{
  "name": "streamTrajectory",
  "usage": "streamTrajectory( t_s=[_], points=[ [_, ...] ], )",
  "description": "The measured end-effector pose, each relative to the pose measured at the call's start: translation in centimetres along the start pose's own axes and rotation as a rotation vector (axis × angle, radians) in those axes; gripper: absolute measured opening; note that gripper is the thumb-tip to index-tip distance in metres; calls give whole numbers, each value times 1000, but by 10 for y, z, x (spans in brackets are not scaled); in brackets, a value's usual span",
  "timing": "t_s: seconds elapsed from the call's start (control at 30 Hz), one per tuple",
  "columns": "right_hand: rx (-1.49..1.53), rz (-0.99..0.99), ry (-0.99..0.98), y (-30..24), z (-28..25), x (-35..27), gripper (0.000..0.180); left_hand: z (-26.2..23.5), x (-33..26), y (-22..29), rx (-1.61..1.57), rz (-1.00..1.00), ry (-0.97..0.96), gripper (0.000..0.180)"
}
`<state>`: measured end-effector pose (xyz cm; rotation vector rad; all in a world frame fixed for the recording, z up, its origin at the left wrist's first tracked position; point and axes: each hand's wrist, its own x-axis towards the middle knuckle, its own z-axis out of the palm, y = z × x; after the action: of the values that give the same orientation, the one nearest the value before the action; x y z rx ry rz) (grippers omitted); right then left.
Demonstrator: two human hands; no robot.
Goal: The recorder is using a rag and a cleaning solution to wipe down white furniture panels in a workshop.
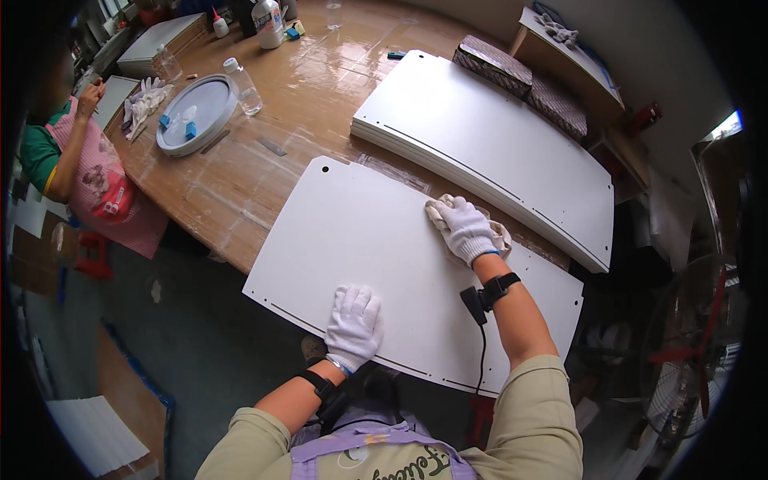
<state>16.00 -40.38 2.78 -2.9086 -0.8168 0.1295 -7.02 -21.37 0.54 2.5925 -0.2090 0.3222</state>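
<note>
A large white panel [400, 256] with small holes along its edges lies flat on the table in front of me. My left hand [354, 324], in a white knit glove, rests flat on the panel's near edge with its fingers stretched out. Gloved as well, my right hand [464, 228] presses a beige cloth [501, 238] against the panel near its far edge. Part of the cloth is hidden under the hand. Beyond the panel lies a stack of similar white panels [480, 128].
Two patterned boxes [492, 68] border the stack. On the brown table [296, 96] are a grey round lid [170, 142] with blue pieces, a clear bottle [244, 88] and a white jug [268, 26]. Another person [88, 160] is at the left; a fan [680, 360] stands right.
</note>
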Motion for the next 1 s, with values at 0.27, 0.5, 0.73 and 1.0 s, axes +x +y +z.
streamTrajectory(
  t_s=[0.27,0.5,0.73,1.0],
  points=[
    [-2,-4,-155,0,-19,17,19,4,9,6,33,72,87,27],
    [-1,-17,-197,20,-26,1,24,-3,8,2,-3,34,41,28],
    [-25,-183,-23,-20,-1,43,18,3,3,2,-55,40,72,28],
    [374,-460,-103,-157,30,-10,16,10,-9,-5,43,-59,24,36]
  ],
)
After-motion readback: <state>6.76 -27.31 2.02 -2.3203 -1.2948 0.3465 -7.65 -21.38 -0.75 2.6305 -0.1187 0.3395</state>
